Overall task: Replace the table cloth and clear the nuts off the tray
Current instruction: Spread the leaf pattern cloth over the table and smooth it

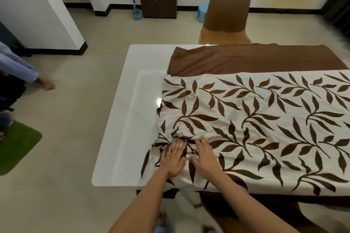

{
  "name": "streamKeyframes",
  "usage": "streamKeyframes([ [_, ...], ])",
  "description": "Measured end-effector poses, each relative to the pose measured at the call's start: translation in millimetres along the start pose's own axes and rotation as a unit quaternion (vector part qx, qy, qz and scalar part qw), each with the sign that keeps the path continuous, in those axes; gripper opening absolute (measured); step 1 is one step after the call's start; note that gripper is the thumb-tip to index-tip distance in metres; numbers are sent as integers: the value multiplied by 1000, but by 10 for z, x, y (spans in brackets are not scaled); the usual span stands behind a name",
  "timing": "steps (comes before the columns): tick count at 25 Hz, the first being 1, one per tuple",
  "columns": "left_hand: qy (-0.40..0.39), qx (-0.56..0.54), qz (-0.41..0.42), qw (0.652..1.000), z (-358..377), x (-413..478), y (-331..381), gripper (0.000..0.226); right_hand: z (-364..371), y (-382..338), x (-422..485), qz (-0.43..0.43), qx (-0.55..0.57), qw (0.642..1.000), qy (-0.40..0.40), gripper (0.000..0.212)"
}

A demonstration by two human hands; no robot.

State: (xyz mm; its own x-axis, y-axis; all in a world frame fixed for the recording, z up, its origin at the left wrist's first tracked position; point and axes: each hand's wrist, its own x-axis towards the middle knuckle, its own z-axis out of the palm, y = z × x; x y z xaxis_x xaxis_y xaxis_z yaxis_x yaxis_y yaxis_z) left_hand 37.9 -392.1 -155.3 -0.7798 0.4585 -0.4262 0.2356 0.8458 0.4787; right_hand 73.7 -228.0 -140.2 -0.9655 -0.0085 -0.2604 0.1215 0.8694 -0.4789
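Observation:
A cream table cloth with brown leaf print lies spread over the right part of the white table, with a plain brown band along its far side. The cloth is bunched into folds at its left end. My left hand lies flat on the cloth near the front edge, fingers straight, a ring on one finger. Just to its right, my right hand rests on the same bunched part, its fingertips bent into the folds. No tray or nuts are in view.
A brown chair stands behind the table. A dark small cabinet and a blue bucket sit by the far wall. Another person's foot and a green mat are on the floor at left.

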Motion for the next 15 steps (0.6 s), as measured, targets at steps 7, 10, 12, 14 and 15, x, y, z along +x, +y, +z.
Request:
streamKeyframes([
  [7, 272, -202, -122, 933, -536, -578, -1021, 52, 366, -525, 147, 31, -78, 996, -24, 76],
  [10, 141, -39, -134, 980, -360, -638, -1190, 91, 586, -766, 92, 33, -74, 996, -36, 94],
  [12, 142, -13, -116, 983, -272, -638, -1152, 90, 655, -839, 86, 33, -105, 993, -35, 99],
  [14, 179, -64, -83, 978, -263, -638, -1118, 71, 621, -813, 98, 32, -106, 994, -14, 86],
  [15, 210, -105, -55, 971, -258, -641, -1091, 48, 590, -786, 93, 23, -105, 994, -1, 77],
])
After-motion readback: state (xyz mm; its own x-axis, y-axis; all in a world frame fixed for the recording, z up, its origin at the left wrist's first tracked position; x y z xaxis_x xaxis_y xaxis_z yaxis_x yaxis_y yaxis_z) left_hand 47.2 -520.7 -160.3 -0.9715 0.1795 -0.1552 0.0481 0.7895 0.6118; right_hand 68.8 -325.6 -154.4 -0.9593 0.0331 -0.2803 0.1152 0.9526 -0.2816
